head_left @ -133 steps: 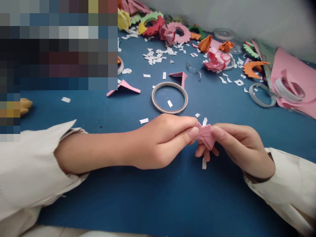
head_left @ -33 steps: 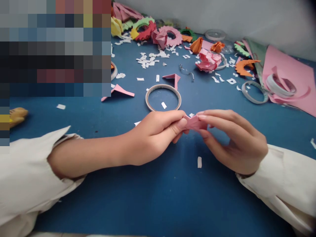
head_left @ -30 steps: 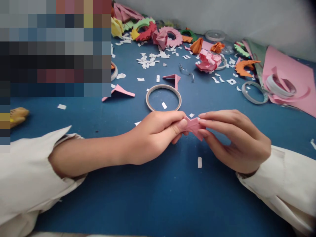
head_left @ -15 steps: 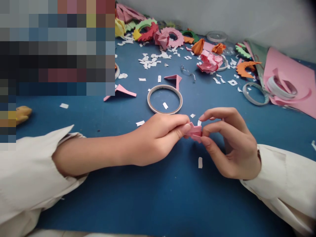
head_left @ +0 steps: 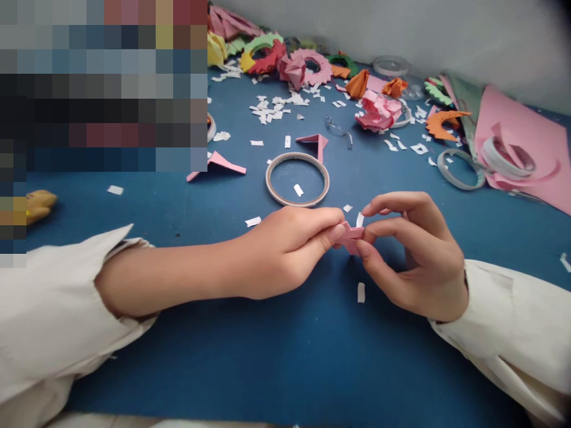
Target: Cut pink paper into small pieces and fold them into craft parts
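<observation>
Between my hands, above the middle of the blue table, is a small folded piece of pink paper (head_left: 353, 233). My left hand (head_left: 294, 249) is closed, its thumb and fingers pinching the paper's left end. At the right end, the thumb and index finger of my right hand (head_left: 419, 261) pinch the paper's edges; the other fingers curl above. A white paper scrap (head_left: 359, 220) shows just behind the pink paper. Past my left hand lies a roll of tape (head_left: 298, 179), flat on the table. Two more folded pink strips, one bent (head_left: 217, 165) and one angled (head_left: 317, 142), lie beyond it.
Folded paper rings and flowers, such as a pink flower (head_left: 379, 112) and an orange ring (head_left: 446, 123), line the back. White scraps (head_left: 272, 110) are scattered about. More tape rolls (head_left: 461, 169) and pink sheets (head_left: 526, 125) lie at right. A yellow object (head_left: 41, 205) sits at left.
My right thumb and index finger have come closer together on the pink paper, pressing its open right end narrower. My left hand has stayed almost still.
</observation>
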The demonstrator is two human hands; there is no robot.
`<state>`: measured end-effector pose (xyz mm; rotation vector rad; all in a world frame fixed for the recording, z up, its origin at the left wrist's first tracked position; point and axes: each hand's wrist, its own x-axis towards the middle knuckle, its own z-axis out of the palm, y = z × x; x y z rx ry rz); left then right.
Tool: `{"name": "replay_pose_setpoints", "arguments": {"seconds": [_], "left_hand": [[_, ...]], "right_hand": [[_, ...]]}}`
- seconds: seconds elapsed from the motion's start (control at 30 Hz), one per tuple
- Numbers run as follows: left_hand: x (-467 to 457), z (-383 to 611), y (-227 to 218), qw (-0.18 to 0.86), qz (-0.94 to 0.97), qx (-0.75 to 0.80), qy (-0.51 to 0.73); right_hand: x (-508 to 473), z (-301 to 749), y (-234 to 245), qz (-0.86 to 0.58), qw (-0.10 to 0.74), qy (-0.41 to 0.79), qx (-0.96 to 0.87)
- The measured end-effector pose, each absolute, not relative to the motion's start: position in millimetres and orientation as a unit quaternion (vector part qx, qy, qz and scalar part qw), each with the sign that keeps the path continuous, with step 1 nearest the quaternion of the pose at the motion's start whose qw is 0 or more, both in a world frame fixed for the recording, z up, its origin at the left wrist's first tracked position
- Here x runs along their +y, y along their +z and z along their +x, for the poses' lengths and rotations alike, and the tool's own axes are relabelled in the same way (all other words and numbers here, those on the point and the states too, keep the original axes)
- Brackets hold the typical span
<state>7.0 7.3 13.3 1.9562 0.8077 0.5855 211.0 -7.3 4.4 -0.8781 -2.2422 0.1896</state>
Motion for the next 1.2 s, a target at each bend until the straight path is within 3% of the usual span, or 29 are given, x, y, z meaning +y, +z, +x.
{"name": "replay_pose_setpoints", "arguments": {"seconds": [0.63,0.77,0.87,1.2], "left_hand": [[6.8,9.2,12.0,0.443,0.794,0.338,0.242],[7.3,8.6,11.5,0.446,0.801,0.307,0.256],[8.0,7.9,10.6,0.446,0.797,0.301,0.276],[6.8,6.7,12.6,0.488,0.775,0.310,0.255]], "right_hand": [[-7.6,206.5,3.4,-0.367,0.373,0.052,-0.851],[-5.8,206.5,1.6,-0.398,0.396,0.175,-0.809],[-6.0,206.8,4.1,-0.411,0.337,0.289,-0.796],[-5.9,208.5,7.3,-0.423,0.295,0.376,-0.770]]}}
